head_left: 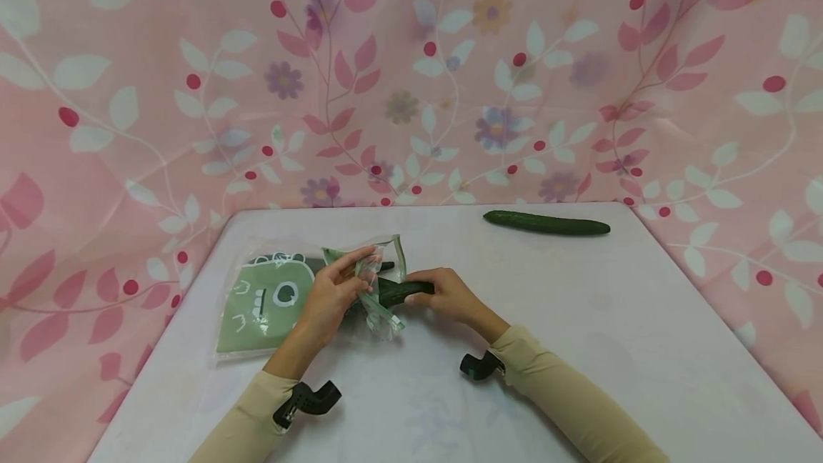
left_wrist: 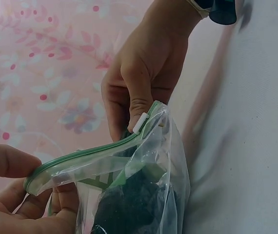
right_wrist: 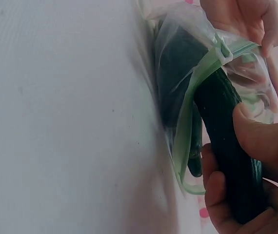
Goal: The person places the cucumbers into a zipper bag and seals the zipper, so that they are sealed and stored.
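A clear zip bag [head_left: 247,331] with a green one-eyed monster print lies on the table's left half, its green-edged mouth facing right. My left hand [head_left: 329,300] pinches the zip edge [left_wrist: 88,153] at the mouth between thumb and finger. In my right hand [head_left: 453,296] I grip one end of a dark green cucumber [right_wrist: 222,126], whose other end is inside the bag. A second cucumber [right_wrist: 196,146] pokes its tip out of the mouth beside it. The white zip slider [left_wrist: 140,124] sits at one corner of the mouth, near my right thumb in the left wrist view.
Another cucumber [head_left: 546,223] lies near the back right edge of the white-covered table [head_left: 611,349]. A pink floral cloth [head_left: 411,77] hangs behind and along the sides. Each sleeve carries a black wrist camera [head_left: 482,366].
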`<state>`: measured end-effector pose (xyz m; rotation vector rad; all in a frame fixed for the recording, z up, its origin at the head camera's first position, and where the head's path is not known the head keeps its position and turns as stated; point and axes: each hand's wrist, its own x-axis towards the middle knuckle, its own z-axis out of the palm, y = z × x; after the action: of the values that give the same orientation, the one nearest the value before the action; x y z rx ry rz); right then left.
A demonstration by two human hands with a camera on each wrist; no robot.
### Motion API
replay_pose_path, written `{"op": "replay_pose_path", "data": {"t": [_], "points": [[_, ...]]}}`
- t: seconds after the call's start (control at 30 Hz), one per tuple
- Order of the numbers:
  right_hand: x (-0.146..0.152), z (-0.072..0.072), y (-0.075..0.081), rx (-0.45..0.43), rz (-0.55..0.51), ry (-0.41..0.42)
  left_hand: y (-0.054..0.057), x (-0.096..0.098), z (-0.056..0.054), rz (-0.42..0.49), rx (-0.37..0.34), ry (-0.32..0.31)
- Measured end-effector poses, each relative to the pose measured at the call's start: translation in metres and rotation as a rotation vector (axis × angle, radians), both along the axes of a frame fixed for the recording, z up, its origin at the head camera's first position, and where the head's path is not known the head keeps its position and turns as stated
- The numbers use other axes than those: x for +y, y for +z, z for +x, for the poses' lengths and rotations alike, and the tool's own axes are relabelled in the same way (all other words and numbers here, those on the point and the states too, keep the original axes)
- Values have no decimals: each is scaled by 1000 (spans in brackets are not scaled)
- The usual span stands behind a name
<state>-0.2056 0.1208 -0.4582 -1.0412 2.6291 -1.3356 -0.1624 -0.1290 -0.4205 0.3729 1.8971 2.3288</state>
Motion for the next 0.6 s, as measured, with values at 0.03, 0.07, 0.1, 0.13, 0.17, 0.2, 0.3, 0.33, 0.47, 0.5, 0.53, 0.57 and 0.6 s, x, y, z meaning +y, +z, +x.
{"op": "replay_pose_path", "data": {"t": [0.03,0.07,0.1,0.13,0.17,0.2,0.3,0.33,0.47,0.5,0.53,0.57,0.6], "points": [[0,1,1,-1,7,-6,0,0,0,0,2,0],[1,1,1,0,10,-7,0,0,0,-2,3,2],[2,1,1,0,15,-9,-1,0,-1,-3,4,4],[4,1,1,0,21,-8,-1,0,-1,-4,5,6],[6,0,1,0,23,-5,-1,0,-1,-5,9,7],[9,0,1,-2,24,-3,-1,0,-1,-4,9,8],[18,-1,-1,-24,21,-5,-2,0,-1,-4,15,7],[23,-2,-2,-31,14,-7,-2,0,0,-1,17,5],[41,-2,-7,-76,-17,-21,-2,-1,0,-1,16,3],[45,-2,-9,-87,-22,-24,-2,-1,0,-1,14,3],[49,-2,-10,-103,-27,-28,-2,-1,0,-3,13,4],[53,-2,-11,-120,-32,-30,-3,-1,0,-6,11,5],[56,-3,-13,-135,-38,-31,-3,-1,0,-8,10,6]]}}
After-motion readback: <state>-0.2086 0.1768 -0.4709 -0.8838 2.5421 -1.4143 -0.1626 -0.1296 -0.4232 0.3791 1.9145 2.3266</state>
